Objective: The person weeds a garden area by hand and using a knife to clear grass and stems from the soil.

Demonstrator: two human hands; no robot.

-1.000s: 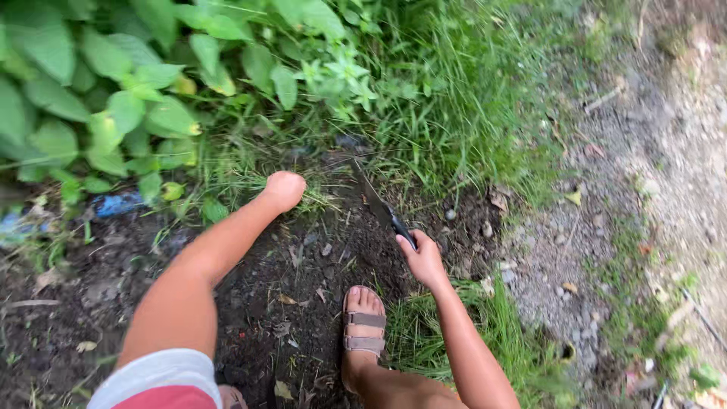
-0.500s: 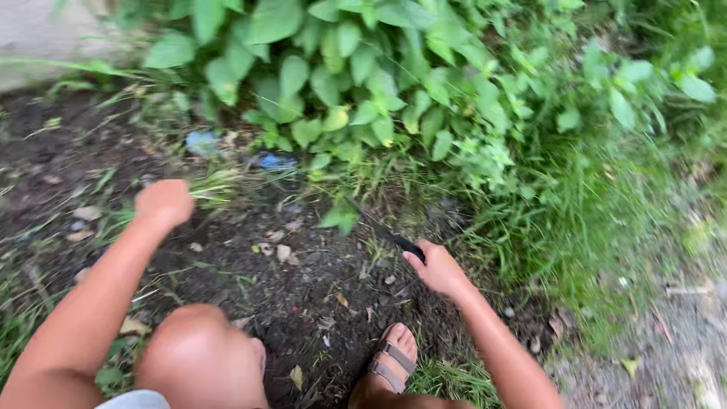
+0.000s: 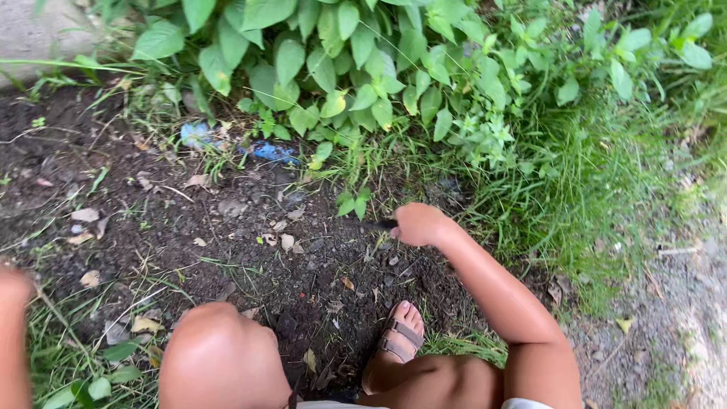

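My right hand (image 3: 421,224) is closed around the dark handle of a knife (image 3: 379,225). Only a short stub of the knife shows past my fingers, pointing left just under a small green seedling (image 3: 353,203) in the dark soil (image 3: 227,227). The blade is hidden. My left hand (image 3: 13,285) is a blur at the far left edge, above some grass, and its fingers cannot be made out. I am crouched, with my bare left knee (image 3: 219,356) low in the middle and my sandalled right foot (image 3: 396,340) on the soil.
Broad-leaved green plants (image 3: 341,68) fill the top. Tall grass (image 3: 591,189) stands to the right, beside a gravel path (image 3: 681,333). Blue plastic scraps (image 3: 269,151) lie at the plants' base. A pale stone (image 3: 45,30) sits at the top left.
My left hand, fisted at grass before, has swung back to the left edge. My right hand has turned the knife down and left toward the soil. The view has shifted left.
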